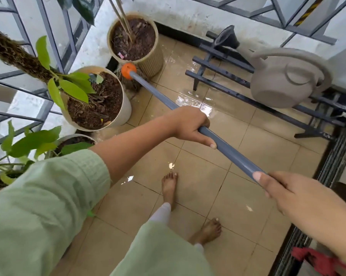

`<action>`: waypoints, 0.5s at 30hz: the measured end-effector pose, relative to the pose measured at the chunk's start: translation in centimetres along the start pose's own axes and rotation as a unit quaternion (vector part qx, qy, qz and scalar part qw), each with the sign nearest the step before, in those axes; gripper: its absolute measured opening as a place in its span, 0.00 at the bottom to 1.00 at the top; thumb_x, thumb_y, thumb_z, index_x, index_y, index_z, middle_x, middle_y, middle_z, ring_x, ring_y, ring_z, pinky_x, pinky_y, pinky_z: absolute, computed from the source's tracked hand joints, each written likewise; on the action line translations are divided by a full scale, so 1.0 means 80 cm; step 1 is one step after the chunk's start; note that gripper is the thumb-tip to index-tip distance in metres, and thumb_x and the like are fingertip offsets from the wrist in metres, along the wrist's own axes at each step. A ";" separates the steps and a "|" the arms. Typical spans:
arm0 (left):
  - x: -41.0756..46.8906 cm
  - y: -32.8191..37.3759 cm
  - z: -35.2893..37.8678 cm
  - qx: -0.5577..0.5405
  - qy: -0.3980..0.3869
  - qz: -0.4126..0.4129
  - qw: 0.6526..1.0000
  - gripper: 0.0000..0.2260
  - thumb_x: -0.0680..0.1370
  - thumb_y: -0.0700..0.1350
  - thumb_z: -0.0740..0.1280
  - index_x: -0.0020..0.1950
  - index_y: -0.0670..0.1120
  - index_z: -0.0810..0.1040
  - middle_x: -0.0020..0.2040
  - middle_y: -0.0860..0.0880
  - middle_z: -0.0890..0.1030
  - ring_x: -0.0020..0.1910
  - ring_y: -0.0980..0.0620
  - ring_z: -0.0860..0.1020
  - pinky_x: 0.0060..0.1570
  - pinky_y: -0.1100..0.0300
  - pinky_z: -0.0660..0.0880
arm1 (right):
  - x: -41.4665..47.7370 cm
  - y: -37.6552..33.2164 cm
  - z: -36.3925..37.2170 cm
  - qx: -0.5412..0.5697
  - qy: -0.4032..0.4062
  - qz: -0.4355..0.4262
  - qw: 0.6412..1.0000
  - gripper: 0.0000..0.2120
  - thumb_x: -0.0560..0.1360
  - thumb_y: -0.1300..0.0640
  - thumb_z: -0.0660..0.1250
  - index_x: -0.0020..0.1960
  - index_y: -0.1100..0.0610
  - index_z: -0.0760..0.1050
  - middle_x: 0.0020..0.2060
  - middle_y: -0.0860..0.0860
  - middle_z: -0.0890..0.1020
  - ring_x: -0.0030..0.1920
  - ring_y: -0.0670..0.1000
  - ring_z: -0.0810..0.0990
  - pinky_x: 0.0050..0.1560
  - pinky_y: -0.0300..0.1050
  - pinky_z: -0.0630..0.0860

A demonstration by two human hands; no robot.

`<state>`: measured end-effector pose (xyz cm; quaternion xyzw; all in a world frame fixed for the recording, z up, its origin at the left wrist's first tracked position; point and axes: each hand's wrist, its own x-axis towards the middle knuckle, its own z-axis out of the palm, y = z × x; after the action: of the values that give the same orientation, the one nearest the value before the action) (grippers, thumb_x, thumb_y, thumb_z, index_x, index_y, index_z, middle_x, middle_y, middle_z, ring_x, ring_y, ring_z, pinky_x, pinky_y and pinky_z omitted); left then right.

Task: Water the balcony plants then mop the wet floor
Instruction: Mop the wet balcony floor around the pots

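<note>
Pale green sleeve [38, 206], then left hand [190, 126] gripping the grey mop handle [233, 154] midway; right hand [291, 194] grips its near end. Orange collar [128, 70] lies beyond the left hand, beside a ribbed pot [151, 60].

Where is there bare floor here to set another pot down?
Free: wet tiles between the white pot and metal rack, under the mop handle; also tiles between the feet and door track. Crowded: the railing side, pots packed around the mop head; the watering can sits on the rack.
</note>
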<state>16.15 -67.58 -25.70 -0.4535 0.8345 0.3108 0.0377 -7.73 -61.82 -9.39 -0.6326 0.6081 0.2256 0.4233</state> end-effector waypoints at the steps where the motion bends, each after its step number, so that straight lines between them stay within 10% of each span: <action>1: 0.002 -0.003 0.009 -0.007 -0.003 0.002 1.000 0.35 0.59 0.81 0.48 0.30 0.48 0.62 0.25 0.53 0.64 0.26 0.51 0.66 0.31 0.57 0.64 | 0.006 0.001 0.005 0.002 -0.011 0.004 1.000 0.27 0.74 0.35 0.48 0.38 0.56 0.73 0.24 0.50 0.72 0.28 0.49 0.73 0.34 0.44 0.68; 15: 0.013 -0.048 0.122 -0.045 -0.124 0.000 0.991 0.47 0.55 0.84 0.40 0.42 0.43 0.72 0.36 0.45 0.76 0.36 0.45 0.75 0.39 0.52 0.73 | 0.087 -0.009 0.087 -0.040 -0.017 0.064 0.997 0.21 0.78 0.39 0.49 0.34 0.51 0.65 0.31 0.49 0.72 0.38 0.53 0.73 0.36 0.45 0.66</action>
<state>16.39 -64.51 -35.76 -0.4122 0.8088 0.4018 0.1207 -4.33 -60.27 -18.54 -0.6047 0.6305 0.2875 0.3927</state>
